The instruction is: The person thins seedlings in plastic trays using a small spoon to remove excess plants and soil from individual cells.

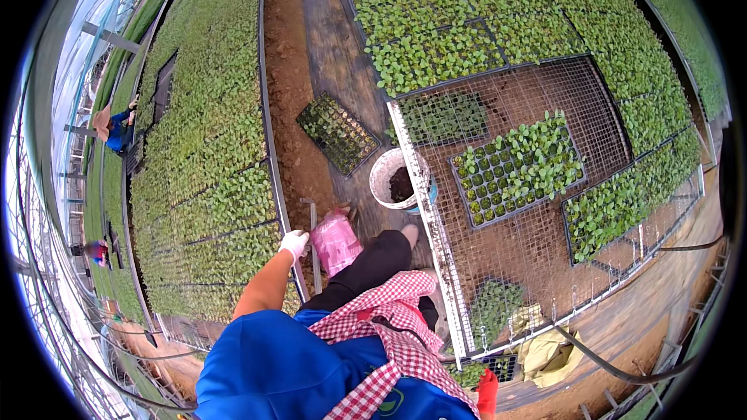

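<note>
My left hand [295, 244], in a white glove, grips the metal edge rail [282, 210] of the left seedling bench. Beside it lies a pink plastic-wrapped bundle [336, 242]. At the lower edge of the picture is my right hand [487, 392] in a red glove, close to the near end of the mesh bench. Its fingers are too unclear to read. On the wire mesh [525, 93] to the right sits a partly filled seedling tray [516, 169], its left cells low and mossy. A white bucket [390, 178] of dark soil stands on the ground by that bench.
A seedling tray [338, 133] with sparse, yellowed plants lies in the aisle. Dense seedling trays [432, 52] cover the mesh bench's far part. Yellowish cloth [548, 356] and a black hose [627, 374] are at lower right. Two people, one in a hat [102, 123], are at far left.
</note>
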### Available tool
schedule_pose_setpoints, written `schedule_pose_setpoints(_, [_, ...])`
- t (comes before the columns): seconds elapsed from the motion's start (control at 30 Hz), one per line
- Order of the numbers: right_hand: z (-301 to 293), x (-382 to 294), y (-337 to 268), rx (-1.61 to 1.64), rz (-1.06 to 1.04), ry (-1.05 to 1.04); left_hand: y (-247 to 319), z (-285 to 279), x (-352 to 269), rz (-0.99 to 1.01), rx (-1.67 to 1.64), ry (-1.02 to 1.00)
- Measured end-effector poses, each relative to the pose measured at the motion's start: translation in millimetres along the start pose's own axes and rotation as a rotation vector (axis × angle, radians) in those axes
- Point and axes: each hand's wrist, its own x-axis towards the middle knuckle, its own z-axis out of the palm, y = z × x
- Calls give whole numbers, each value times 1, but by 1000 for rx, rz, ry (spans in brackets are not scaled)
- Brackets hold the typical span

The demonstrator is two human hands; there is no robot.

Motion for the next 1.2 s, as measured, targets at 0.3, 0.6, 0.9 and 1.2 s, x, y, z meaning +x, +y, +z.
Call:
schedule_pose_setpoints(0.3, [18, -13, -67, 109, 165, 33, 54, -11, 45, 85, 4, -2])
schedule_pose_setpoints(0.6, [113, -53, -198, 82, 87, 233, 182, 0, 90, 723, 925, -170])
schedule_pose_setpoints(0.9, [259, -59, -295, -144, 55, 403, 301, -3, 78, 941, 1737, -749])
schedule_pose_setpoints(1.2, [293, 18, -357, -279, -118, 227, 258, -7, 89, 872, 2103, -784])
